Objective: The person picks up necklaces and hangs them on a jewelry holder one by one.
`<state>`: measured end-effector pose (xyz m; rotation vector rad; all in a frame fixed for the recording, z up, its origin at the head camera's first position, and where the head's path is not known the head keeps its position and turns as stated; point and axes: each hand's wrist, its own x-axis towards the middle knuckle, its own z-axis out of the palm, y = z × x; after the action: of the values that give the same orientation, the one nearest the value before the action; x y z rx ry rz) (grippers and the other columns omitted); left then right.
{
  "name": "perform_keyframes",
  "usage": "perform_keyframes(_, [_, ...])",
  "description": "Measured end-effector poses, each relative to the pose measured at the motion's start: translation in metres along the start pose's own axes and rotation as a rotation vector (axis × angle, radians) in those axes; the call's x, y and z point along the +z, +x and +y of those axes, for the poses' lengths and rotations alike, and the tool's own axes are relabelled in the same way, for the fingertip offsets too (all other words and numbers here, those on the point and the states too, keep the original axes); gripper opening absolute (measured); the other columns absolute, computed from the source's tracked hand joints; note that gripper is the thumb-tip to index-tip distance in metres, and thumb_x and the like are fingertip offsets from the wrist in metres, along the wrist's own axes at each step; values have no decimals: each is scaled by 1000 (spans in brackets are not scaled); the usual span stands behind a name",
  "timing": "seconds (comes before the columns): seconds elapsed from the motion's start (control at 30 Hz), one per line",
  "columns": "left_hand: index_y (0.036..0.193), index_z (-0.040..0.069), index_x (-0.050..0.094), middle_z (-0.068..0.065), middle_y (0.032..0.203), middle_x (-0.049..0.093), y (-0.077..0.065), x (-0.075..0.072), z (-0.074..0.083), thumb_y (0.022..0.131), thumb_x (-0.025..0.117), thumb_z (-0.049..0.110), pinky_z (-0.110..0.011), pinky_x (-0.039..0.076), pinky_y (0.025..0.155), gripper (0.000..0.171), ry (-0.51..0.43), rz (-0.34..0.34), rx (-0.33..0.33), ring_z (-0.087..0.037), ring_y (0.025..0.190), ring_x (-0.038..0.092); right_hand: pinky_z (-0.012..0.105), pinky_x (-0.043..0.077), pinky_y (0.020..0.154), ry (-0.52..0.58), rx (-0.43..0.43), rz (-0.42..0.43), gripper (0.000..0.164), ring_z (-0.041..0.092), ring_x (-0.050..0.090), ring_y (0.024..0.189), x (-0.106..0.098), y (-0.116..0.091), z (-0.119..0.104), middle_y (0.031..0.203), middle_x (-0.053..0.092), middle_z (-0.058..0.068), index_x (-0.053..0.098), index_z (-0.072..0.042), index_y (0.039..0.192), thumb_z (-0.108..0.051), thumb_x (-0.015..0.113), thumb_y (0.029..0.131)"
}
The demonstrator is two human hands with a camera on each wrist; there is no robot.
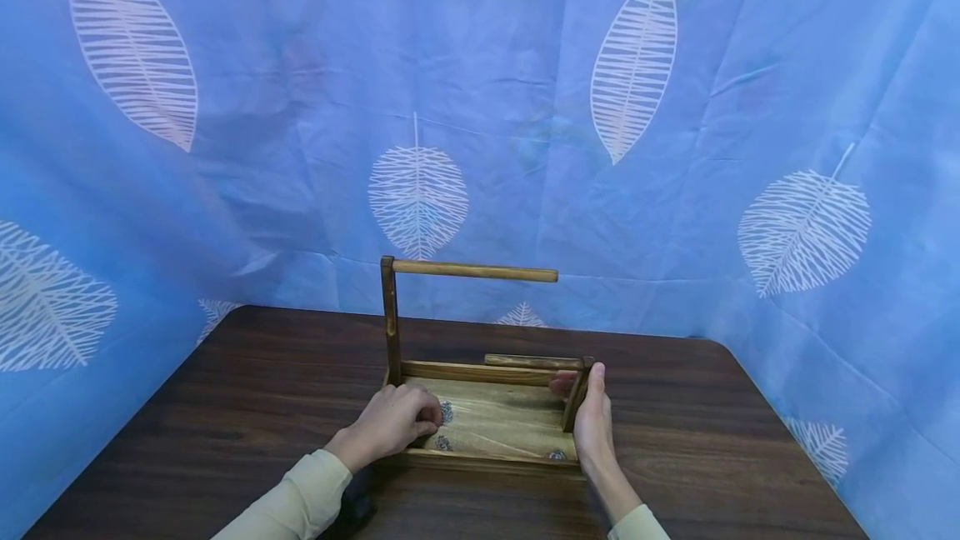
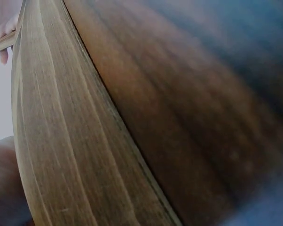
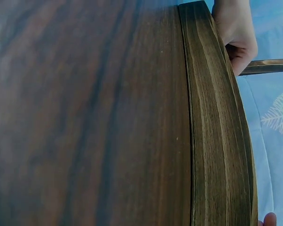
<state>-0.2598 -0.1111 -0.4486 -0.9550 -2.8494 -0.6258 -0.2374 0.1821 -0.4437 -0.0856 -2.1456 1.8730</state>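
A shallow wooden tray (image 1: 495, 463) with low walls lies on the table. From its far left corner rises an upright wooden post (image 1: 391, 315) topped by a round crossbar (image 1: 480, 271). My right hand (image 1: 592, 427) grips a shorter wooden upright (image 1: 576, 398) at the tray's right end, thumb outside and fingers inside; a second bar (image 1: 525, 360) sticks out leftward from its top. My left hand (image 1: 393, 421) reaches over the left end, fingers curled down beside a small pile of shiny metal pieces (image 1: 446, 412). Whether it pinches one, I cannot tell.
More small metal pieces (image 1: 443, 443) lie near the front left of the tray floor, and another little cluster (image 1: 557, 455) near its front right. A dark object (image 1: 355, 511) is partly hidden by the left sleeve. Blue leaf-print cloth (image 1: 487, 107) hangs behind the brown table (image 1: 675, 407).
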Motion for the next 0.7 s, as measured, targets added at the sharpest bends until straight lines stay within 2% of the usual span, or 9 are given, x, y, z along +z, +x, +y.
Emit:
perform_keyframes(0.33, [76, 28, 71, 19, 76, 55, 1, 1, -1, 90, 78, 21, -27, 45, 58, 17, 19, -16, -29, 0, 67, 50, 34, 45, 89, -6, 6, 15, 81, 23, 64, 103, 1, 0, 1, 112, 68, 22, 62, 7, 120, -51, 6, 109])
perform_keyframes(0.7, [79, 25, 75, 16, 77, 58, 5, 2, 3, 91, 78, 20, -25, 45, 55, 13, 56, -16, -14, 0, 66, 51, 34, 45, 92, -5, 2, 13, 80, 26, 64, 106, 1, 0, 3, 112, 68, 22, 60, 7, 121, -49, 5, 109])
